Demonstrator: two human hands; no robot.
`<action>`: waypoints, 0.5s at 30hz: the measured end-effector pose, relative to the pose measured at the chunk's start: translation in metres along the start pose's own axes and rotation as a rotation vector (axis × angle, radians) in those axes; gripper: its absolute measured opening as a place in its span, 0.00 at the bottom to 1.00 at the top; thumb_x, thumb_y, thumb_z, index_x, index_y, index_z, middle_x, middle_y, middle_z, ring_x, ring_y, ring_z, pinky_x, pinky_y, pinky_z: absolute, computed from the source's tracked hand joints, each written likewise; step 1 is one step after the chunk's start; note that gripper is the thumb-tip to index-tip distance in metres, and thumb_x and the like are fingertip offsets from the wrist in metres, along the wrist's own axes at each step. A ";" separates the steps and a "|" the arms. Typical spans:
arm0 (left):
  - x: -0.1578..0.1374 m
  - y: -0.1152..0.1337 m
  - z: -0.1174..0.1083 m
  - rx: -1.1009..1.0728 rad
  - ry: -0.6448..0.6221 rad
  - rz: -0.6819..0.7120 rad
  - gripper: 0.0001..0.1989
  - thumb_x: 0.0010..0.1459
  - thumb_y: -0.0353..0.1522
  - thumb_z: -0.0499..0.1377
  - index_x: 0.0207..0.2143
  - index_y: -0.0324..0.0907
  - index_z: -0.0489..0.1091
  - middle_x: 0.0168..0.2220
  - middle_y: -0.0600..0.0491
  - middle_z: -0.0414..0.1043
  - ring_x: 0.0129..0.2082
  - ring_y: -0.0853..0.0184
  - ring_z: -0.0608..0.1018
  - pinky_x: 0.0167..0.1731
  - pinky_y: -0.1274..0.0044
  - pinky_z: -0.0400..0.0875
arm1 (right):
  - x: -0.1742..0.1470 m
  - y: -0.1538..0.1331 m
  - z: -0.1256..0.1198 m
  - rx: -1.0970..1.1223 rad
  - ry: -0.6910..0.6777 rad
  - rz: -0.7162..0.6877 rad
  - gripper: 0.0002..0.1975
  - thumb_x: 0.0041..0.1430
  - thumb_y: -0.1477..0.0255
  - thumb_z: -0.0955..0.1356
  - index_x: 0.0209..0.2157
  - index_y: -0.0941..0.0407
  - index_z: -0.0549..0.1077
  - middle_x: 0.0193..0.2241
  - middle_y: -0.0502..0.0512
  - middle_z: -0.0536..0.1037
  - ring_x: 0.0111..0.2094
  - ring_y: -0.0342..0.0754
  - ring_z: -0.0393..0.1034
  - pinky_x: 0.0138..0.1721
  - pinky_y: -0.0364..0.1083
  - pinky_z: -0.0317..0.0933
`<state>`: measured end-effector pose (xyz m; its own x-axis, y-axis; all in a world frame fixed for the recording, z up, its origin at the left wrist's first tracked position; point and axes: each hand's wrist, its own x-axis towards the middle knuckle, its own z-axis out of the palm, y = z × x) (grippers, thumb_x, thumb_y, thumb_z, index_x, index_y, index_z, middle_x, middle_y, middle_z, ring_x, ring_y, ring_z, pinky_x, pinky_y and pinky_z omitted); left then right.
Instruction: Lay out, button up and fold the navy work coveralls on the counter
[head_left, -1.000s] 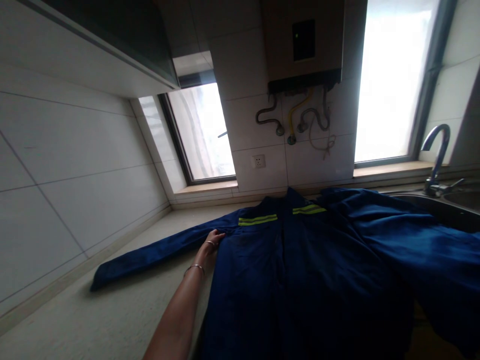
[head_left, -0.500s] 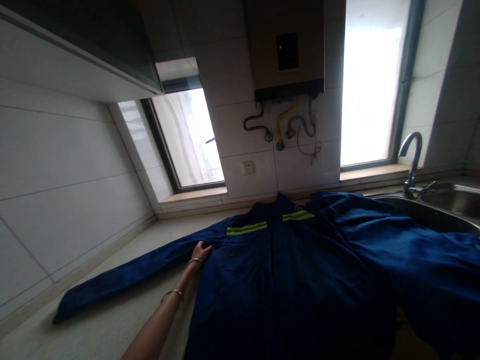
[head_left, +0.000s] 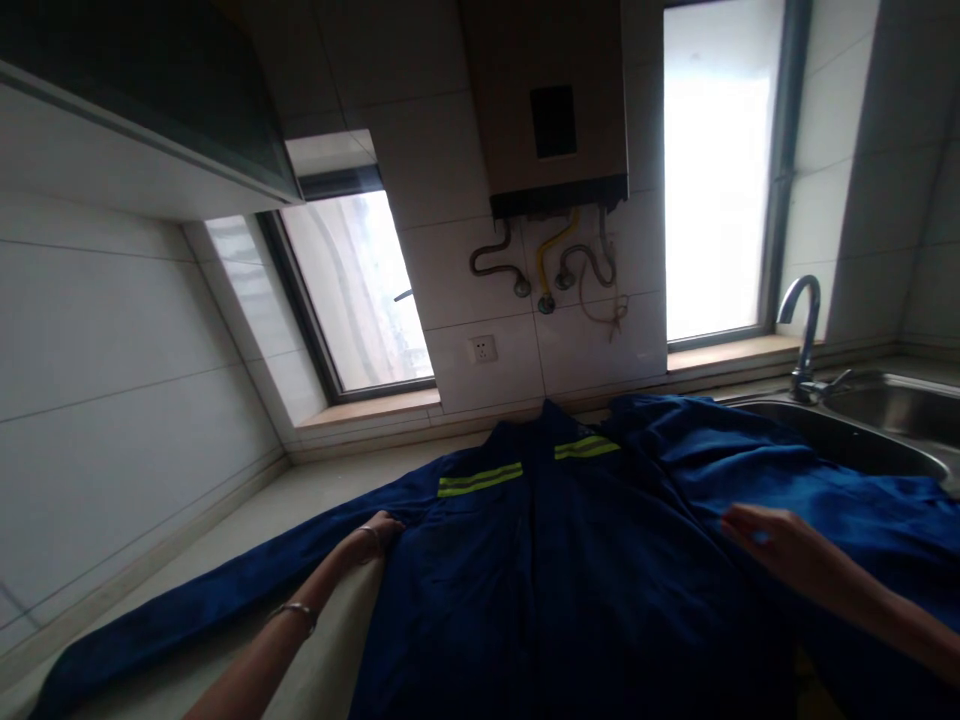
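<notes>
A dark blue work jacket (head_left: 457, 590) with yellow-green reflective chest strips lies spread front side up, its collar toward the wall. One sleeve (head_left: 202, 597) stretches out to the left along the counter. My left hand (head_left: 384, 527), with bangles on the wrist and forearm, is closed on the cloth where that sleeve meets the body. Over the jacket's right side is my right hand (head_left: 765, 540), blurred by motion. Its fingers look curled, but whether they hold cloth is unclear. The other sleeve (head_left: 817, 475) lies bunched toward the sink.
A metal sink (head_left: 885, 425) with a curved faucet (head_left: 802, 330) adjoins the jacket at right. The pale counter (head_left: 330, 470) runs along the tiled wall. Above hang a water heater (head_left: 555, 60) with hoses and, at upper left, a cabinet (head_left: 150, 110).
My right hand has come into view from the right, over the jacket. My left hand stays at the armpit. The whole view has shifted slightly, and the heater's green light no longer shows.
</notes>
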<state>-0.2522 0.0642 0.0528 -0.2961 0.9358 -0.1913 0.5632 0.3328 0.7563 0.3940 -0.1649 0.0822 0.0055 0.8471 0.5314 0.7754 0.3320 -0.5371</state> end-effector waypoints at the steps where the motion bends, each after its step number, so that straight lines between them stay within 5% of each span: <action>1: -0.003 -0.001 0.000 0.002 0.003 -0.014 0.08 0.40 0.29 0.59 0.22 0.41 0.61 0.16 0.58 0.61 0.20 0.63 0.71 0.16 0.77 0.64 | 0.033 0.004 0.004 -0.050 -0.024 -0.035 0.08 0.55 0.62 0.63 0.30 0.44 0.73 0.31 0.55 0.77 0.30 0.49 0.73 0.30 0.44 0.67; 4: -0.013 -0.006 0.003 -0.085 0.015 -0.028 0.10 0.39 0.31 0.61 0.21 0.41 0.60 0.16 0.59 0.60 0.19 0.67 0.71 0.17 0.80 0.63 | 0.131 0.013 0.033 -0.283 -0.031 -0.071 0.13 0.59 0.68 0.59 0.39 0.51 0.73 0.47 0.56 0.73 0.43 0.50 0.70 0.44 0.45 0.63; 8: -0.022 -0.018 0.006 -0.369 -0.026 -0.048 0.15 0.36 0.37 0.64 0.22 0.42 0.60 0.17 0.60 0.61 0.18 0.71 0.70 0.16 0.81 0.63 | 0.222 0.029 0.085 -0.510 -0.118 -0.029 0.13 0.60 0.70 0.61 0.42 0.58 0.73 0.46 0.62 0.72 0.48 0.51 0.66 0.49 0.44 0.56; 12: -0.021 -0.021 0.005 -0.365 0.061 0.009 0.17 0.33 0.37 0.66 0.19 0.41 0.59 0.16 0.60 0.60 0.18 0.71 0.68 0.17 0.81 0.62 | 0.259 0.058 0.121 -0.640 -0.278 -0.035 0.13 0.57 0.67 0.66 0.41 0.58 0.73 0.44 0.62 0.74 0.50 0.52 0.64 0.51 0.46 0.52; 15: -0.021 -0.017 0.002 -0.240 0.107 0.028 0.16 0.34 0.35 0.65 0.18 0.41 0.58 0.16 0.59 0.60 0.19 0.70 0.69 0.18 0.80 0.62 | 0.269 0.083 0.122 -0.673 -0.314 0.015 0.10 0.55 0.71 0.67 0.40 0.56 0.74 0.42 0.61 0.75 0.47 0.50 0.67 0.47 0.45 0.54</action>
<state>-0.2541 0.0389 0.0424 -0.3701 0.9223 -0.1109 0.3769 0.2582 0.8895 0.3825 0.1414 0.1007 -0.0828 0.9618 0.2610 0.9965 0.0781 0.0283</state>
